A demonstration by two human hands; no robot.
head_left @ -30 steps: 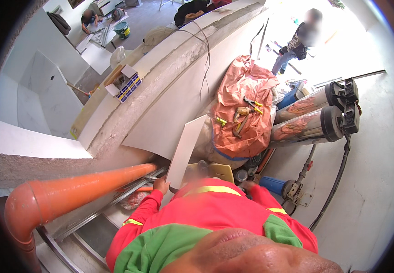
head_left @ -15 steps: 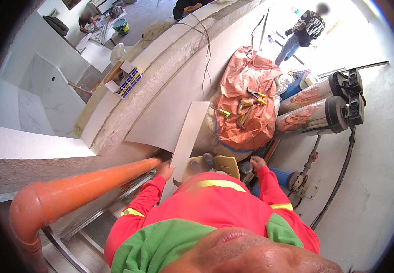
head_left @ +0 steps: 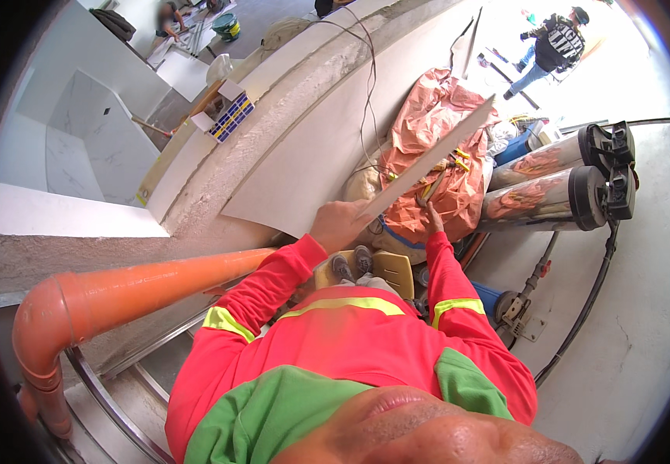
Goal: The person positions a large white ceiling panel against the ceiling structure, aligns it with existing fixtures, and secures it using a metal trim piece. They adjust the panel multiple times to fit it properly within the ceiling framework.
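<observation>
My left hand (head_left: 336, 228) holds a long white board (head_left: 451, 143) raised diagonally across the orange tarp (head_left: 428, 108). My right hand (head_left: 432, 217) reaches onto the tarp beneath the board, fingers curled at a tool among several lying there, including yellow-handled pliers (head_left: 460, 164); exactly what it grips is too small to make out. The board partly hides the tools. My shoes (head_left: 363, 261) stand on a yellow plastic step (head_left: 393, 274).
An orange pipe (head_left: 118, 305) runs at lower left beside metal rails. Two large cylinders (head_left: 536, 203), a blue filter (head_left: 488, 298) and hoses line the right. A ledge (head_left: 304, 100) holds a box (head_left: 230, 116). Two other people (head_left: 555, 46) are farther off.
My left hand has lifted the board up and rightward, over the tarp. My right hand has moved up to the tools. The person at upper right has shifted rightward.
</observation>
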